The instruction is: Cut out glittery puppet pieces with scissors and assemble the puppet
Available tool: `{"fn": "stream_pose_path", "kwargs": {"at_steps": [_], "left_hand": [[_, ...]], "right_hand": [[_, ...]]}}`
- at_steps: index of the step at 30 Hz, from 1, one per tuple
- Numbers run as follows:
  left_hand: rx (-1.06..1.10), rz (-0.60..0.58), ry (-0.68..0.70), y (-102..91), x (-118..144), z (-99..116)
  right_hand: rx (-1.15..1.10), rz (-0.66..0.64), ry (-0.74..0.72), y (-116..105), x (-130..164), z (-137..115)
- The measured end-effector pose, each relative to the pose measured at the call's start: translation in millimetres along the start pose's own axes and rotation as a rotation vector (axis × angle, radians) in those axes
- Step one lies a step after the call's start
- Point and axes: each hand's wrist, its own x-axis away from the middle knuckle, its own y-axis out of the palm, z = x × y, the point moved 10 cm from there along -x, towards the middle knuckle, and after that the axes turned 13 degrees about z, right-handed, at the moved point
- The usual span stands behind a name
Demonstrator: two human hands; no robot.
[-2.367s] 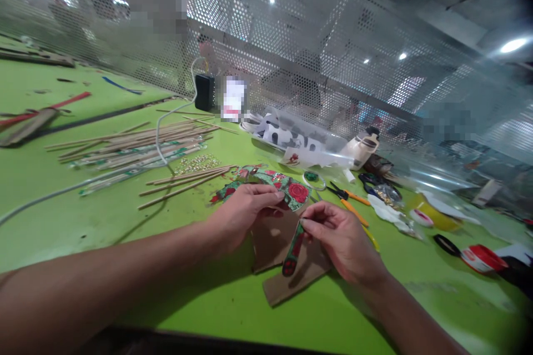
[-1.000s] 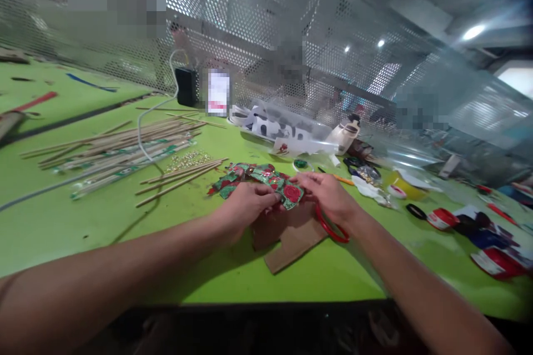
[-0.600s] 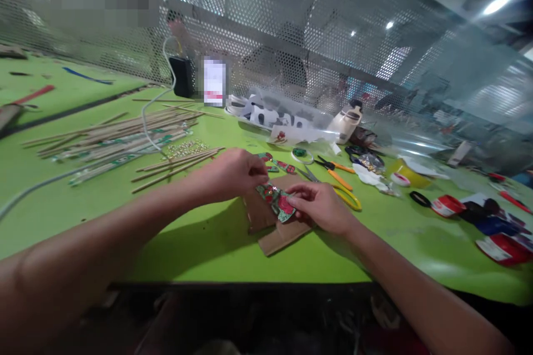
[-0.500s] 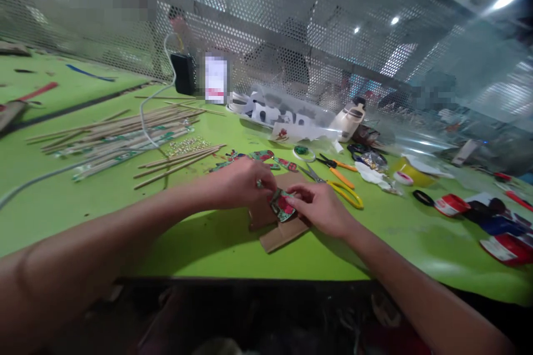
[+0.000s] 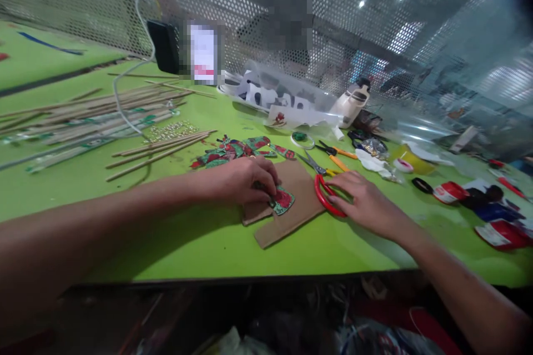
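Observation:
My left hand is closed on a small cut-out with a red and green floral print. It holds the piece over a brown cardboard sheet. My right hand is at the red looped handles of a pair of scissors, with its thumb and fingers around one loop. The red handles lie at the cardboard's right edge. Just behind them are grey blades and a yellow handle; I cannot tell which blades belong to the red handles. More printed cut-outs lie heaped beyond my left hand.
Wooden sticks and small gold beads lie at left, crossed by a white cable. Orange-handled pliers, a white-and-black bottle, a clear tray and red tape rolls are farther off.
My right hand has let go of the printed cut-out and moved right to the red scissors handles. My left hand keeps the cut-out. More of the cardboard shows.

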Motion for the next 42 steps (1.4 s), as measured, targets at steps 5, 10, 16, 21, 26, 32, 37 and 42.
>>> {"fn": "stream_pose_path", "kwargs": {"at_steps": [5, 10, 16, 21, 26, 32, 37, 42], "left_hand": [[0.043, 0.028, -0.009, -1.5, 1.5, -2.4], [0.039, 0.022, -0.069, -2.1, 4.3, -3.3], [0.066, 0.054, -0.046, -3.2, 5.7, -1.9], [-0.015, 0.033, 0.084, -1.4, 6.3, 9.2], [-0.057, 0.032, 0.166, -2.1, 6.8, 19.0], [-0.070, 0.011, 0.129, -0.6, 9.5, 15.4], [-0.101, -0.006, 0.123, -0.3, 11.7, 19.0], [-0.115, 0.030, 0.140, -0.6, 11.7, 23.6]], "right_hand": [[0.013, -0.081, 0.073, 13.9, -1.2, 4.6], [0.031, -0.151, 0.166, 21.7, -9.8, 16.9], [0.030, -0.090, -0.184, 11.7, -16.9, 6.1], [0.103, -0.125, -0.329, 24.8, -20.7, 9.3], [0.189, -0.062, -0.433, 36.2, -32.7, 7.4], [0.108, 0.016, -0.378, 27.0, -34.8, 11.7], [-0.148, 0.048, -0.045, -3.8, -21.5, 43.4], [-0.876, 0.115, 0.498, -10.3, -3.9, 65.7]]}}
